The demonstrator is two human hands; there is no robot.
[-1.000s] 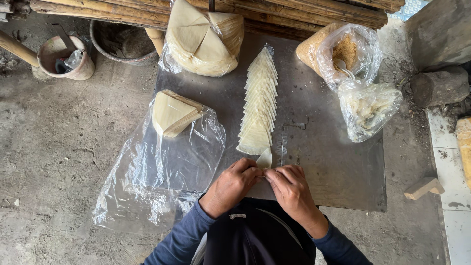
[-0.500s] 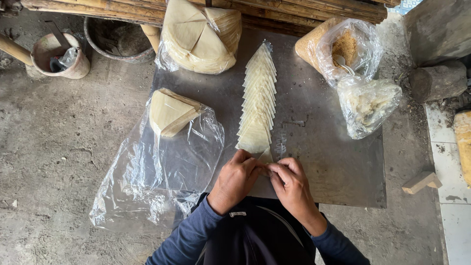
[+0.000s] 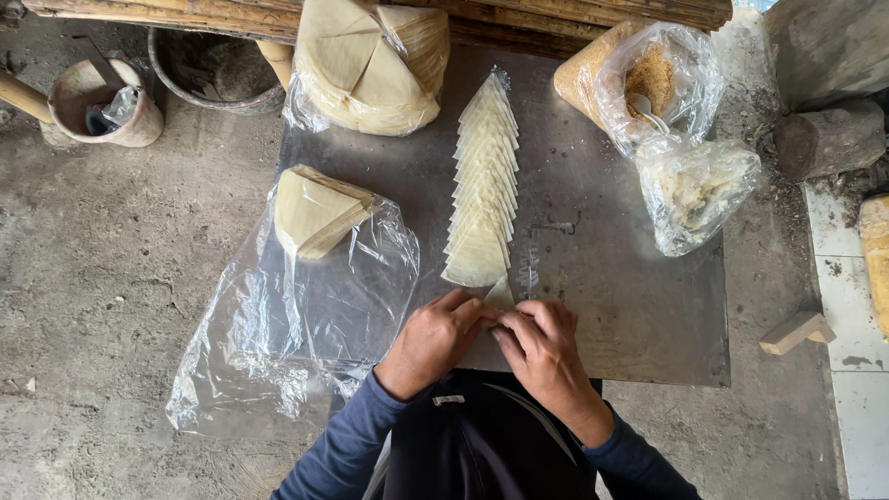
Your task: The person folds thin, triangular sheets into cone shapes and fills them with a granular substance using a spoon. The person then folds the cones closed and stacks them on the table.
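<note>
**Both hands pinched on one pale triangle at the near end of the row**

You have a small pale triangular pastry wrapper (image 3: 500, 294) between your two hands, its tip poking up above your fingers. It sits on the grey metal sheet (image 3: 630, 278), just below the near end of the long overlapping row of pale triangular wrappers (image 3: 483, 176). Your left hand (image 3: 433, 341) comes in from the left with fingers curled and closed on the wrapper's left edge; your right hand (image 3: 546, 350) mirrors it, fingertips pressed shut on the right edge. The two sets of fingertips meet in the middle, touching or nearly so. How much of the wrapper lies under your fingers cannot be told.

The row runs away from you up the sheet, each piece lapping the next. To its left, a stack of pale folded wrappers (image 3: 313, 211) rests on a crumpled clear plastic bag (image 3: 287, 343) that spills off the sheet onto the concrete floor (image 3: 102, 278). At the far edge sits a big clear bag of round pale wrapper sheets cut in quarters (image 3: 370, 65). On the right, a clear bag of brown crumbly filling with a spoon in it (image 3: 648, 83) stands above a clear bag of whitish filling (image 3: 694, 190), the two touching. A small clay-coloured pot (image 3: 102, 106) stands well off to the left.
</note>
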